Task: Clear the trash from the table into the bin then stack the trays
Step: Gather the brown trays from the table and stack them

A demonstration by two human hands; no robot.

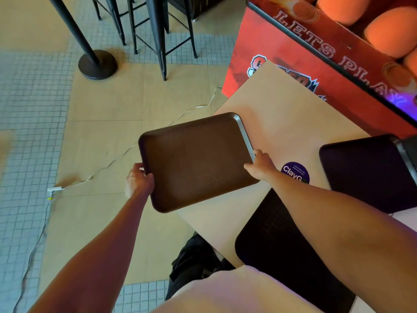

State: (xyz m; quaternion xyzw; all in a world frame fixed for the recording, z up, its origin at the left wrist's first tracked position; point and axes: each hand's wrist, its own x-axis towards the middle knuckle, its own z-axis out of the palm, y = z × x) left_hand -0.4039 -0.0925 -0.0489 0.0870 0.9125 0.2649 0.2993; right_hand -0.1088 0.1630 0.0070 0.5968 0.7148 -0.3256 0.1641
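A brown tray (pixel 194 161) with a textured, bare inside is held level, half over the left corner of the beige table (pixel 279 114) and half over the floor. My left hand (pixel 140 180) grips its near-left rim. On the right rim my right hand (pixel 261 164) holds it too. Two more dark trays lie on the table: one (pixel 277 240) near me under my right forearm, another (pixel 370 175) at the right edge. No trash or bin is in view.
A round purple sticker (pixel 295 172) sits on the table beside my right wrist. A red arcade machine (pixel 316 64) stands behind the table. Black stool legs (pixel 158 37) and a pole base (pixel 97 64) are on the floor, with a white cable (pixel 112 163) trailing across.
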